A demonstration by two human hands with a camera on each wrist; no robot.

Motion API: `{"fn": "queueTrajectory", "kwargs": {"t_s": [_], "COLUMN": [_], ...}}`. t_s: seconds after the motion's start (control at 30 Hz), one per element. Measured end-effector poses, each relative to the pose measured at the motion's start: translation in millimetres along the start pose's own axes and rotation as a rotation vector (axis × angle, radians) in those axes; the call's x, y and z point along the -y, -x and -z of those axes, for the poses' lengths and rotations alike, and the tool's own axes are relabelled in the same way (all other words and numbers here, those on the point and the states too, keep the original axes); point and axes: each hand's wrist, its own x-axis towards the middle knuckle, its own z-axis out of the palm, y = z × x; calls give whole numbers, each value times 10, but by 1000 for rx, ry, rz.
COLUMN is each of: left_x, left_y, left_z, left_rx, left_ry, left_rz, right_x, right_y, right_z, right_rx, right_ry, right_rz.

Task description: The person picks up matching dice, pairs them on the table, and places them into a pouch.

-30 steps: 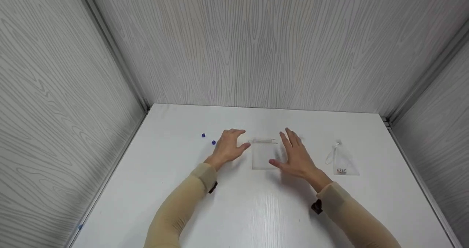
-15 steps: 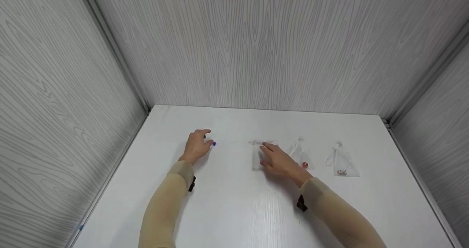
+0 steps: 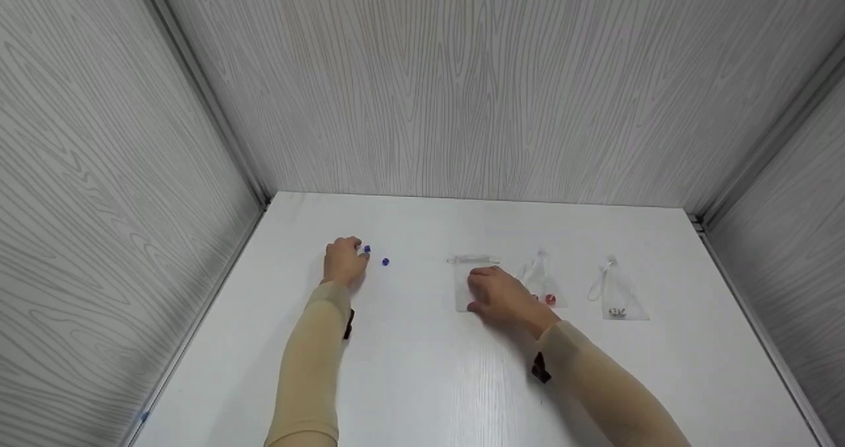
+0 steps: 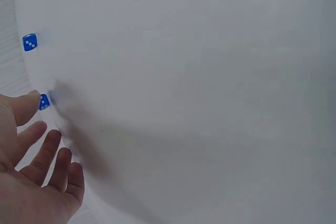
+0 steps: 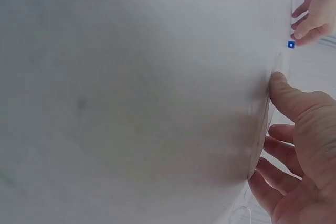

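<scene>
Left wrist view: small blue die at left hand's thumb tip, pips readable; head view blurs them.
Left hand: fingers relaxed, holding nothing.
Right hand: flat on sheer white drawstring pouch, mid-table.

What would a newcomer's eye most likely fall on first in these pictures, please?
Probably the two blue dice on the white table, bright against it, with the left hand touching the nearer one. Next, the right hand resting on a clear empty pouch at the middle, and two more pouches to its right holding small dice.
</scene>
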Motion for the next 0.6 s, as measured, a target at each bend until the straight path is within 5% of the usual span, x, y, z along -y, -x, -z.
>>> {"fn": "queueTrajectory", "kwargs": {"t_s": [0.3,0.6], "left_x": [-218,-78], "left_y": [165,-8], "left_z": [1,-101], "left_rx": [-153,-72], "left_ry": [-37,36], "left_rz": [11,-40], "right_x": [11,-24], "right_y": [10,12], "right_z": [-33,-40], "right_rx": [12,12], "right_ry": [57,101], "right_rz": [3,4]}}
